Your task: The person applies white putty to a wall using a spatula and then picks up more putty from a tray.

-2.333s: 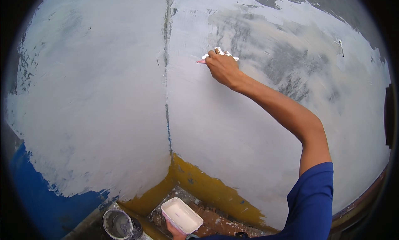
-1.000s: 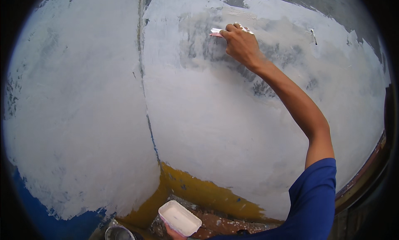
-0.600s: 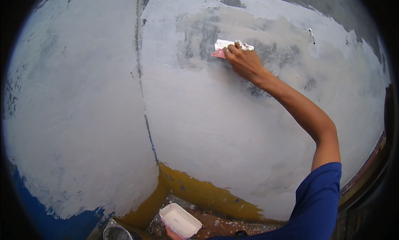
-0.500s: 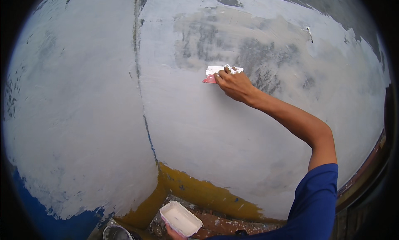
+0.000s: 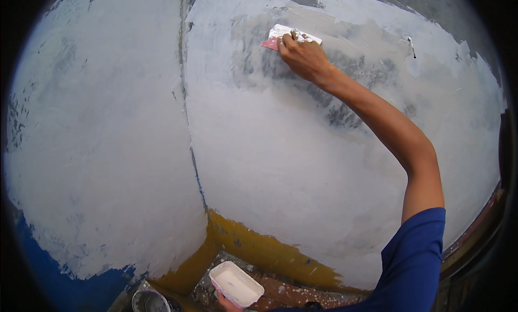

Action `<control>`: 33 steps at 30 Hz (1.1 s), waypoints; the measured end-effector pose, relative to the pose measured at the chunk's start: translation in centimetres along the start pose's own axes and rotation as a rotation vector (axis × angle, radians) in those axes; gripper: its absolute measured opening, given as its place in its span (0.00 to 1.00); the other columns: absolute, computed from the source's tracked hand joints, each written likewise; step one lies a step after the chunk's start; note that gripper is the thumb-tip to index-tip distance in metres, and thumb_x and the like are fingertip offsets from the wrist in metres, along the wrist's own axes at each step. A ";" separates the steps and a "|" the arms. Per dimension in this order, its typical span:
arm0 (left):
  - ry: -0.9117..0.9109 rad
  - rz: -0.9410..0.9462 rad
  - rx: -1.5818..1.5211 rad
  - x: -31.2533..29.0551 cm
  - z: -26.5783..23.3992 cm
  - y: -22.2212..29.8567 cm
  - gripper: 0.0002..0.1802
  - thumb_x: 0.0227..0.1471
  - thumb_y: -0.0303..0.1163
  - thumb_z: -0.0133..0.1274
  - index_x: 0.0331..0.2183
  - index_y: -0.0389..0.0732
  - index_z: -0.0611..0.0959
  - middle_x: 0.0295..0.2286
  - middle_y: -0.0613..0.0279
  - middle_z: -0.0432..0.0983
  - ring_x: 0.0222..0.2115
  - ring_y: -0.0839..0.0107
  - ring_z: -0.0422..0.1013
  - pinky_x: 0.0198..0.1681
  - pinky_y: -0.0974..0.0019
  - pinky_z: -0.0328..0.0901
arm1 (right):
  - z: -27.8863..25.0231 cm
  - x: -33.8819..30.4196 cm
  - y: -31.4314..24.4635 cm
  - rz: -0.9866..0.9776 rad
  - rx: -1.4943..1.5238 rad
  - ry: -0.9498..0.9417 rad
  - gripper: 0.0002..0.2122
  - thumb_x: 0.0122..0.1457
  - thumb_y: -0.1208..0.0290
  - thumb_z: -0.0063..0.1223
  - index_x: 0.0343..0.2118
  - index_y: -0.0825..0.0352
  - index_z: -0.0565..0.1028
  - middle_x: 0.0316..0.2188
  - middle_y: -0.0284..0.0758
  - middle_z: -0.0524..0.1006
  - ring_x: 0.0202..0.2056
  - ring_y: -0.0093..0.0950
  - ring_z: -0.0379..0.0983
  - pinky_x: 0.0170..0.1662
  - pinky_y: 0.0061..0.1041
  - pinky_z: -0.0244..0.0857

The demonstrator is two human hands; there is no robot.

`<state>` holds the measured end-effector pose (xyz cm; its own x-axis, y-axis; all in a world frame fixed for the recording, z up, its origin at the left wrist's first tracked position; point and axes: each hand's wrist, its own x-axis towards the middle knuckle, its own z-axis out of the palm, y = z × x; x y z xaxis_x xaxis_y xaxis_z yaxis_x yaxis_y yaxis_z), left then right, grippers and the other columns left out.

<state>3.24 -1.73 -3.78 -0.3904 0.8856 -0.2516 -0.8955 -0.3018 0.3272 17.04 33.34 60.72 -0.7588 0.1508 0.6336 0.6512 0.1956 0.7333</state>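
At the upper middle of the head view, my right hand (image 5: pixel 306 59) is closed round a putty spreader (image 5: pixel 270 43), reddish-pink with white putty smeared along it. It lies against the wall (image 5: pixel 302 166), over a patch where grey shows through the pale coating. My right arm reaches up from the lower right, in a blue sleeve. Down at the bottom edge, my left hand (image 5: pixel 226 303) grips the side of a rectangular tub (image 5: pixel 243 279) holding whitish putty. Most of that hand is hidden under the tub or cut off by the frame.
A vertical corner seam (image 5: pixel 186 104) parts this wall from the left wall (image 5: pixel 102 134), also coated pale. Mustard-yellow paint (image 5: pixel 259 246) borders the foot of the walls, blue paint (image 5: pixel 81 293) the lower left. A dark bucket (image 5: pixel 150 301) stands bottom left. A small fixture (image 5: pixel 411 45) juts out upper right.
My right hand has slid up the wall with the putty spreader, which now tilts slightly. The left hand and the tub have stayed nearly where they were.
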 end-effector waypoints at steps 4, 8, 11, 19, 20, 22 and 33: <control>-0.010 -0.017 -0.008 0.1 0.1 -0.4 0.38 0.58 0.62 0.34 0.61 0.49 0.63 0.56 0.56 0.64 0.55 0.52 0.64 0.58 0.43 0.60 | 1.7 -7.2 -7.9 -0.225 0.161 -0.176 0.14 0.53 0.80 0.47 0.42 0.78 0.75 0.38 0.50 0.77 0.50 0.44 0.74 0.37 0.36 0.77; -0.004 0.023 0.003 0.0 0.0 0.5 0.38 0.58 0.62 0.35 0.61 0.49 0.63 0.56 0.56 0.64 0.55 0.52 0.64 0.58 0.43 0.60 | -2.7 -3.5 -4.7 0.038 0.284 -0.175 0.18 0.48 0.84 0.47 0.45 0.71 0.77 0.38 0.45 0.79 0.48 0.39 0.75 0.37 0.35 0.77; -0.027 0.010 0.005 0.2 0.1 0.4 0.38 0.58 0.62 0.35 0.61 0.49 0.63 0.57 0.56 0.64 0.55 0.52 0.64 0.58 0.43 0.60 | -3.3 0.4 4.1 0.210 0.104 0.202 0.17 0.49 0.82 0.49 0.44 0.66 0.78 0.39 0.37 0.80 0.45 0.36 0.75 0.36 0.33 0.77; -0.007 -0.007 0.001 0.3 0.1 0.6 0.38 0.58 0.62 0.35 0.62 0.49 0.63 0.57 0.56 0.64 0.55 0.51 0.63 0.59 0.42 0.59 | -0.4 1.7 4.2 0.222 -0.049 0.187 0.06 0.52 0.77 0.50 0.28 0.70 0.79 0.34 0.39 0.79 0.32 0.36 0.80 0.33 0.36 0.75; 0.002 -0.002 0.001 0.1 -0.2 0.7 0.38 0.58 0.62 0.35 0.62 0.48 0.63 0.57 0.56 0.63 0.55 0.51 0.63 0.59 0.42 0.59 | -0.7 1.6 2.7 0.181 -0.019 0.128 0.05 0.51 0.76 0.51 0.27 0.70 0.79 0.34 0.40 0.79 0.32 0.37 0.80 0.33 0.36 0.75; 0.014 -0.005 -0.006 -0.3 -0.2 0.6 0.38 0.58 0.62 0.35 0.62 0.48 0.63 0.57 0.55 0.63 0.56 0.51 0.63 0.59 0.42 0.59 | -1.8 1.8 2.1 0.135 0.006 0.067 0.05 0.50 0.76 0.52 0.25 0.70 0.79 0.33 0.40 0.80 0.32 0.37 0.80 0.34 0.36 0.75; 0.051 -0.043 -0.037 -0.3 -0.1 0.4 0.39 0.58 0.62 0.35 0.62 0.48 0.62 0.58 0.55 0.63 0.56 0.50 0.62 0.59 0.42 0.58 | -3.5 5.6 11.8 0.288 -0.070 0.240 0.12 0.49 0.82 0.49 0.36 0.67 0.80 0.33 0.39 0.81 0.39 0.37 0.79 0.37 0.35 0.77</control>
<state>3.04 -2.16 -3.64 -0.3613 0.8790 -0.3112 -0.9185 -0.2781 0.2811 20.55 33.06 73.80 -0.5255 -0.0431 0.8497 0.8428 0.1102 0.5268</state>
